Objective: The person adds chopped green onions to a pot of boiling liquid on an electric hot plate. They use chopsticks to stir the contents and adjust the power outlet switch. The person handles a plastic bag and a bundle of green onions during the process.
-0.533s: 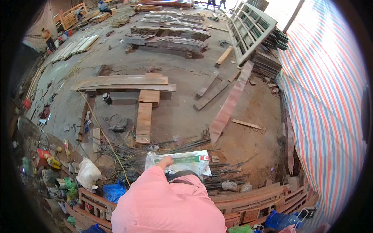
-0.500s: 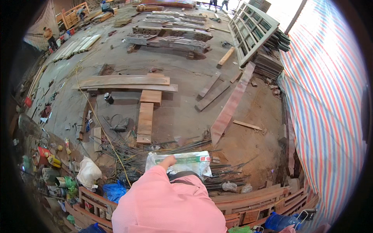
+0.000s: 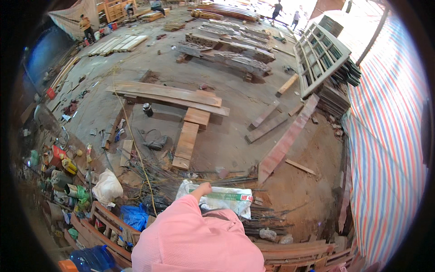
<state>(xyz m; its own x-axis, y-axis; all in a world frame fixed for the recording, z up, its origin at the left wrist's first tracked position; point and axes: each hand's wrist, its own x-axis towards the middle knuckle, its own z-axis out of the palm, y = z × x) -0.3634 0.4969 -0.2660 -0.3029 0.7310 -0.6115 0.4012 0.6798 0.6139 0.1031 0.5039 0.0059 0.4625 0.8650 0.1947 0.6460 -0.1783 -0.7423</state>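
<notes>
My left hand (image 3: 203,188), at the end of a pink sleeve (image 3: 181,224), is closed in a fist-like shape over the upper left part of a white plastic sack (image 3: 244,209) with a green band and red print. Its fingers are too small to make out, and I cannot tell whether they grip the sack or some small thing. The sack lies flat just in front of me, over thin dark rods (image 3: 267,213). My right hand is not in view; the pink clothing covers where that arm runs.
Wooden boards (image 3: 167,93) and a dark canister (image 3: 147,109) lie ahead. A reddish plank (image 3: 288,140) slants at right beside a striped tarp (image 3: 385,149). Wooden railings (image 3: 294,251) stand close by me. A white bag (image 3: 108,187) and clutter are at left; people work far off.
The view has turned a little, so the scene sits further right and tilts. My left hand stays over the same part of the sack. A blue water jug now shows at lower left.
</notes>
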